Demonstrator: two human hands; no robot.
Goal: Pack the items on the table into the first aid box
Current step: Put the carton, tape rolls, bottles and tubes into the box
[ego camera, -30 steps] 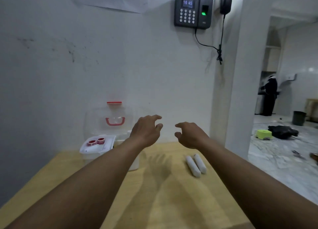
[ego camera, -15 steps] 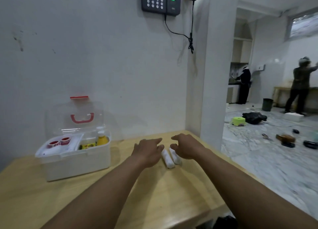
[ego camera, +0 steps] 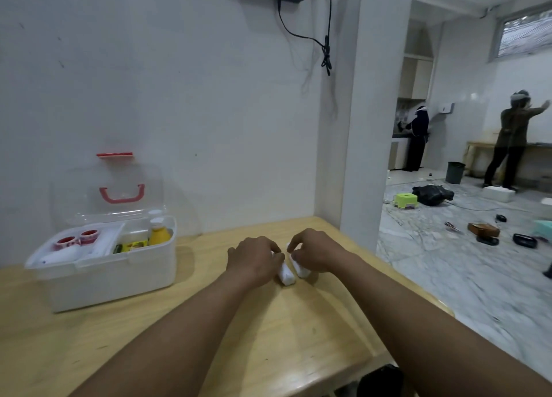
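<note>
Bandage rolls [ego camera: 287, 274], two, white, side by side on desk [ego camera: 298, 331], right of open first aid box [ego camera: 119, 272] already part-filled; left hand [ego camera: 254, 260] and right hand [ego camera: 316, 251] fingers curled on one each, unlifted, unpacked.

Both bare forearms stretch forward side by side, palms down. The left hand [ego camera: 254, 257] and right hand [ego camera: 318, 251] sit close together, nearly touching at the fingertips, fingers curled downward as each closes over something small; how firm either grip is cannot be told
</note>
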